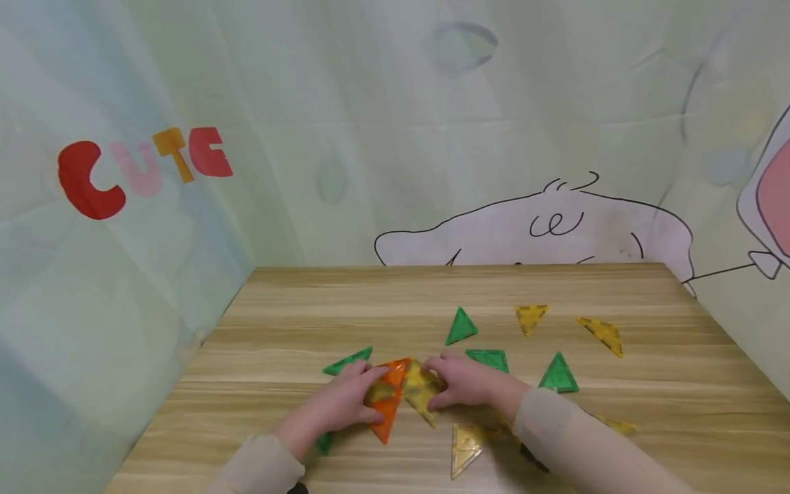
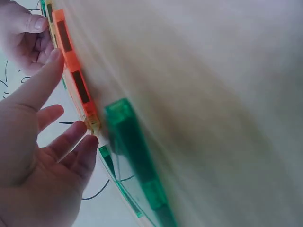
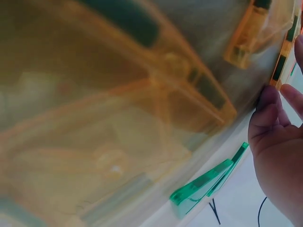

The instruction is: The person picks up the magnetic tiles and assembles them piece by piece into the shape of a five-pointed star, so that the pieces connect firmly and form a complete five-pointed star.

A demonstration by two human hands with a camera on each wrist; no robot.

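Note:
Near the front middle of the table, my left hand (image 1: 345, 401) grips an orange triangular magnetic tile (image 1: 389, 406) by its edges, thumb on the near side and fingers on the far side. In the left wrist view the orange tile (image 2: 75, 66) shows dark magnet strips along its edge. From the other side my right hand (image 1: 465, 381) pinches a yellow triangular magnetic tile (image 1: 421, 394) between thumb and fingers. The two tiles lie flat and side by side, their edges meeting at the top. Part of the orange tile is hidden under my left fingers.
Green triangular tiles (image 1: 461, 326) lie around both hands, one (image 1: 348, 361) just beyond the left. Yellow triangles (image 1: 531, 318) are at the back right, another (image 1: 465, 447) in front of my right hand. A patterned curtain (image 1: 321, 137) hangs behind the wooden table (image 1: 345, 295).

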